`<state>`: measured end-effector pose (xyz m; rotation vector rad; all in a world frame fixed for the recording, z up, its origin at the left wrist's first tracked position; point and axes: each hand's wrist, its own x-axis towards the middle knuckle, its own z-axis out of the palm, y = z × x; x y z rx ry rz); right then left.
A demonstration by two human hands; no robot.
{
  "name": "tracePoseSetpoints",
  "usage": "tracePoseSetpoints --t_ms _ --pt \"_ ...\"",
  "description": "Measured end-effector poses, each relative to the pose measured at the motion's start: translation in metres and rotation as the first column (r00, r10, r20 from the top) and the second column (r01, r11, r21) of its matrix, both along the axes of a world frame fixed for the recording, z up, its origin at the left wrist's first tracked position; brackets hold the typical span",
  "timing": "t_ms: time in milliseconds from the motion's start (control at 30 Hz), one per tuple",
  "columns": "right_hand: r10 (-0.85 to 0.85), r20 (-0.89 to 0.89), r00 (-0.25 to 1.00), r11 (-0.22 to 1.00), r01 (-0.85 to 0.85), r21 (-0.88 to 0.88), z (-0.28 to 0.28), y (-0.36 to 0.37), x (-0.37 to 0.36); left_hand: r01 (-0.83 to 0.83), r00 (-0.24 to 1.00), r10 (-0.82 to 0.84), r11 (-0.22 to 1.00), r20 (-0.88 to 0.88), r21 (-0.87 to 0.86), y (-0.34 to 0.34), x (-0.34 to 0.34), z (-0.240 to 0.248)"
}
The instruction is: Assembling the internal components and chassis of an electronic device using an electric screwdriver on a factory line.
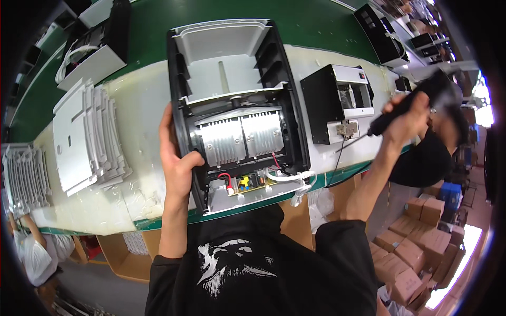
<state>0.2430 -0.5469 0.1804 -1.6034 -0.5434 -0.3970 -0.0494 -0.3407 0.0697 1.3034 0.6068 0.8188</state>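
Note:
An open black device housing (299, 121) with a white inner compartment lies in front of me on the workbench. Finned silver heat sinks (221, 143) fill its near half, and a small circuit board (257, 181) with red wires sits at the near end. A white cable (287, 178) is bundled at its near right corner. My left hand (178, 167) grips the housing's left side, thumb over the edge. Raised to the right, clear of the housing, my right hand (408, 118) is wrapped round a black power screwdriver (436, 87), somewhat blurred, its long thin bit pointing down-left.
White panels (79, 142) stand stacked on the left, with another white stack (26, 179) beyond. A black-and-white box unit (322, 105) sits right of the housing, near a small socket (347, 129). Another person (424, 163) is at the right. Cardboard boxes (414, 247) are piled at lower right.

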Motion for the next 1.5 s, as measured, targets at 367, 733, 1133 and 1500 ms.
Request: tracePoseSetpoints --t_ms 367,733,1133,1500 --pt "0.869 0.226 0.440 0.390 -0.891 0.234 0.086 -0.083 -0.092 -0.158 0.981 0.143 0.982 0.133 0.108 0.073 0.020 -0.038" --pt "0.851 0.514 0.110 -0.182 -0.856 0.484 0.042 0.029 -0.207 -0.198 0.980 0.189 0.965 0.069 0.171 0.086 0.053 -0.088" --pt "0.952 0.121 0.282 0.237 -0.925 0.296 -0.024 0.042 -0.247 -0.187 0.981 0.178 0.976 0.082 0.114 0.097 0.045 -0.099" --pt "0.961 0.141 0.239 0.193 -0.940 0.280 -0.038 0.053 -0.247 -0.210 0.977 0.201 0.967 0.073 0.146 0.098 0.050 -0.102"
